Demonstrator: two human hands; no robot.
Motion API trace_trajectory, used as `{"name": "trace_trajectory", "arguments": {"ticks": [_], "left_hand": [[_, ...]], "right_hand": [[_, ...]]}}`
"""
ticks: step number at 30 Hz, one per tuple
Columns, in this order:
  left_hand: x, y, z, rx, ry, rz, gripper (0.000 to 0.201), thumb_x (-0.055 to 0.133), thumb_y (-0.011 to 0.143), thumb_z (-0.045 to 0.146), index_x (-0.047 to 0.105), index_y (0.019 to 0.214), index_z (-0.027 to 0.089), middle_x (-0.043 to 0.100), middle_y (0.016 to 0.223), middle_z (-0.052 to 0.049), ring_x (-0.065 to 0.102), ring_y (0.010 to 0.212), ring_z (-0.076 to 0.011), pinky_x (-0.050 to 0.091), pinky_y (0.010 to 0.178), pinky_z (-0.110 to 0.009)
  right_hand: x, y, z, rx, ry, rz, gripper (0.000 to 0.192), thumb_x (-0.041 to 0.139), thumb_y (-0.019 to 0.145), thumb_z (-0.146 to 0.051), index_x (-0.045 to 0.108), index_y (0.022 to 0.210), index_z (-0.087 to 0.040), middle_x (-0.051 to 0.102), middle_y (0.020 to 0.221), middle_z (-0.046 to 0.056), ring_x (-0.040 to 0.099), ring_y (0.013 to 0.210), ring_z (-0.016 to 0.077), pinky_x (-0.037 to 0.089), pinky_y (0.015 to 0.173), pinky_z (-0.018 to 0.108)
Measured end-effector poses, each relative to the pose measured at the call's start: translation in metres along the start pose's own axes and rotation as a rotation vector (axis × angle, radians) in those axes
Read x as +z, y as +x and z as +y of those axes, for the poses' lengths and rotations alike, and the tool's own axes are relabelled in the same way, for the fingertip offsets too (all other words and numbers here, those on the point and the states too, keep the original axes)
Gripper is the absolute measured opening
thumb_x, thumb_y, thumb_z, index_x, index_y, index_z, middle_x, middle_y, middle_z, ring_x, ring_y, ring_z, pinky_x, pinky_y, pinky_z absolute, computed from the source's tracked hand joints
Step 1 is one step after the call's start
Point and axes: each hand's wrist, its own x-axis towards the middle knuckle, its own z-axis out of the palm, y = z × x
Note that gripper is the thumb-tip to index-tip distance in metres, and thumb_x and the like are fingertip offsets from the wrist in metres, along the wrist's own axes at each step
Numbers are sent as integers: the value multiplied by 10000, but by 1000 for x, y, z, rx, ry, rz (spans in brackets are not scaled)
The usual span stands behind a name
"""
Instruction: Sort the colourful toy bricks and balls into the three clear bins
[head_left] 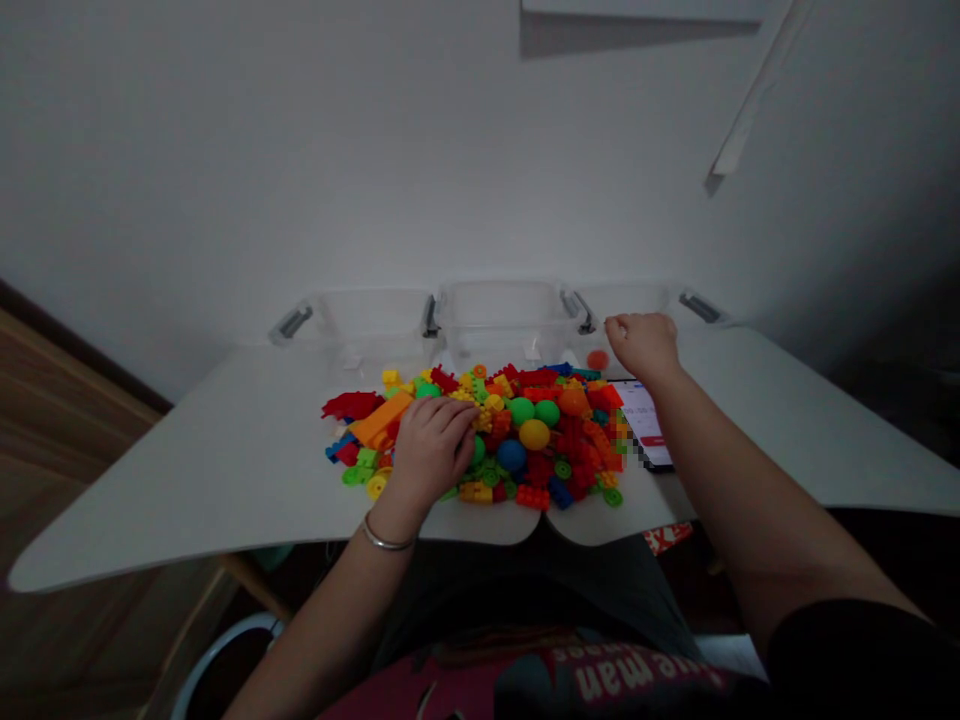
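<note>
The pile of bright plastic bricks and balls is the landmark; its far edge blurs against the bins, and single pieces are too many and too tangled to count. The left hand lies on the pile's near-left part, fingers curled over pieces; what it grips is hidden. The right hand hovers behind the pile's right end, loosely closed over the right bin; I cannot tell whether it holds anything. Three clear bins stand behind the pile, an orange ball in the right one. One phone, partly under the right forearm, lies right of the pile. All sit on a white table against a pale wall.
</note>
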Motion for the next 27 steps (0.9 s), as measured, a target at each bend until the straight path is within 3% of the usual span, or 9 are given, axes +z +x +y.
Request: {"name": "trace_trajectory", "arguments": {"ticks": [6, 11, 13, 16, 21, 27], "left_hand": [[-4, 1, -1, -8, -3, -8, 234, 546, 883, 195, 684, 1071, 183, 735, 1064, -64, 612, 996, -250, 467, 930, -461], [-5, 2, 1, -11, -6, -13, 238, 541, 887, 196, 685, 1076, 186, 734, 1065, -67, 611, 994, -253, 469, 924, -463], [-6, 2, 1, -14, -8, -18, 243, 537, 887, 198, 688, 1077, 195, 734, 1064, -70, 612, 989, -257, 470, 915, -465], [-5, 2, 3, -19, -14, -27, 249, 532, 889, 200, 689, 1083, 203, 732, 1068, -71, 612, 996, -258, 467, 915, -466], [-4, 2, 4, -23, -14, -25, 243, 535, 887, 193, 690, 1074, 195, 732, 1063, -73, 611, 997, -253, 472, 916, -455], [-3, 1, 4, -19, -7, -18, 232, 541, 889, 195, 685, 1071, 192, 737, 1069, -62, 619, 1000, -254, 453, 953, -477]], "right_hand": [[1, -2, 2, 22, 282, 244, 382, 424, 901, -350, 699, 1088, -163, 725, 1094, 140, 596, 1121, 313, 322, 1072, 524], [-33, -27, -14, 3, 476, 431, 355, 482, 862, -349, 654, 1128, -188, 686, 1159, 122, 566, 1144, 290, 385, 1046, 485], [-49, -44, -23, -33, 541, 399, 341, 507, 854, -346, 648, 1129, -203, 686, 1146, 110, 600, 1071, 277, 440, 991, 460], [-62, -69, -32, -148, 563, 215, 301, 547, 846, -361, 662, 1094, -236, 694, 1108, 92, 620, 1033, 281, 477, 944, 453], [-51, -93, -36, -350, 493, -145, 265, 603, 823, -315, 680, 1067, -247, 706, 1106, 72, 631, 1050, 292, 485, 951, 467], [-37, -98, -42, -266, 348, -177, 340, 627, 810, -277, 661, 1140, -202, 693, 1158, 122, 634, 1075, 334, 492, 948, 515]]}}
